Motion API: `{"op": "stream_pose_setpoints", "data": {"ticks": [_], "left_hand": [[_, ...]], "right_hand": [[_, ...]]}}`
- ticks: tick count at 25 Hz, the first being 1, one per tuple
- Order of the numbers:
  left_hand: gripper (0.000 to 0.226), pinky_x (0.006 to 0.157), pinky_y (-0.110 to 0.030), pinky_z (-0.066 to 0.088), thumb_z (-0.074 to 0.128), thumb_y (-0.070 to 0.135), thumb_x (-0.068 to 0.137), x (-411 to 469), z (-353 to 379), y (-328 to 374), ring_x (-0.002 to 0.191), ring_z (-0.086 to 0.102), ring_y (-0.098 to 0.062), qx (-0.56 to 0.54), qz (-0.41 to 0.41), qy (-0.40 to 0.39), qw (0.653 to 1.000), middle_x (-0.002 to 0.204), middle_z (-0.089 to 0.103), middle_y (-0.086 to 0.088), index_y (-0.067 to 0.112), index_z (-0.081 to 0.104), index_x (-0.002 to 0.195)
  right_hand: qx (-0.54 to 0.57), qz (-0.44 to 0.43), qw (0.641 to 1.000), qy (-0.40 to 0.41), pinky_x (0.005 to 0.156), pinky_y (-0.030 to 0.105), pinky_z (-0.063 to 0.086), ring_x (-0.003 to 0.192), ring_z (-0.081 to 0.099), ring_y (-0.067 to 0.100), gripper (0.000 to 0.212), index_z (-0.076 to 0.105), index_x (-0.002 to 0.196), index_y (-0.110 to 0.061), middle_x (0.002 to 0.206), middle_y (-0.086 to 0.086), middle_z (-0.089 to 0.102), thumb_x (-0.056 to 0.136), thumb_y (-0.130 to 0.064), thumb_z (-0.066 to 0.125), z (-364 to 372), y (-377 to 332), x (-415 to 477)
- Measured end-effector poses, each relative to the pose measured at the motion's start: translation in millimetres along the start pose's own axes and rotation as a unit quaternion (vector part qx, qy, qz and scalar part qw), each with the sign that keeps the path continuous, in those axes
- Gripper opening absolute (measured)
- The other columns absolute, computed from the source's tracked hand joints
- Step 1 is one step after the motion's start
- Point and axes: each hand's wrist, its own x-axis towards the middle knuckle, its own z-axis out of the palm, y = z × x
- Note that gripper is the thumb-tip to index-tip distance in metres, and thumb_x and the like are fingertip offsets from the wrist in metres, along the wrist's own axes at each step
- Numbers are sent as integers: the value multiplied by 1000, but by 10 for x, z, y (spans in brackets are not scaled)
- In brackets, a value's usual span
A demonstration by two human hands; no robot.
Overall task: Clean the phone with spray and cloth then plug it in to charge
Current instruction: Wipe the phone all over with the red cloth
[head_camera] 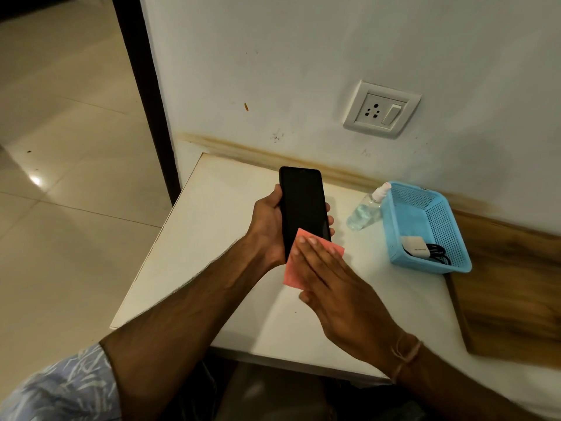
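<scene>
My left hand (267,229) grips a black phone (303,205) by its edges, screen up, above the white table (212,253). My right hand (334,287) lies flat on a pink cloth (293,273) and presses it against the phone's lower end. A clear spray bottle (365,209) with a white nozzle stands to the right of the phone, against a blue basket (425,226). A white charger (414,246) with a black cable (438,253) rests inside the basket. On the wall above is a white socket (381,109) with a switch.
A wooden board (513,287) lies on the table to the right of the basket. The table's left edge drops to a tiled floor (60,177). A dark door frame (142,86) stands at the wall's left end.
</scene>
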Motion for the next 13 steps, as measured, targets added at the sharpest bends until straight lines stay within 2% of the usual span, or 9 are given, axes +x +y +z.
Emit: {"op": "stream_pose_setpoints", "data": {"ticks": [2,4,7,8,10,13], "left_hand": [[81,93,-49,51,21,63,101,22,3,-10,100,63,-39,4,4,4,1000,122,62,-25,-1,57,135],[78,90,-44,53,24,62,101,53,-1,-35,99,66,-37,19,4,10,1000,118,66,-24,0,62,130],[69,77,-34,61,29,55,104,74,16,-120,100,73,-30,44,9,22,999,113,74,-18,6,77,110],[65,77,-34,61,30,53,104,76,31,-152,103,73,-29,41,11,17,999,116,73,-17,8,77,112],[58,89,-40,59,32,51,105,70,56,-176,113,69,-31,41,28,17,999,125,70,-16,10,68,126],[56,110,-47,45,35,50,103,35,55,-145,122,64,-31,49,41,5,998,131,67,-14,11,62,135]], "right_hand": [[63,9,998,6,121,38,22,150,20,22,54,23,153,-9,161,9,21,105,-34,25,-45,75,2],[108,55,992,20,123,37,17,151,11,19,55,20,154,-8,163,9,16,106,-34,27,-78,121,112],[142,172,975,14,125,37,5,152,-4,15,59,7,156,-11,164,6,-1,106,-39,19,-141,284,565],[163,216,963,-4,124,35,-1,151,-9,13,60,2,156,-14,164,3,-7,105,-42,16,-165,366,757],[190,260,946,-34,122,33,-9,150,-14,13,61,-3,156,-18,164,1,-12,104,-45,13,-196,491,1081],[174,245,954,-24,123,35,-9,150,-15,16,61,-5,156,-17,164,3,-13,104,-44,13,-155,414,1224]]}}
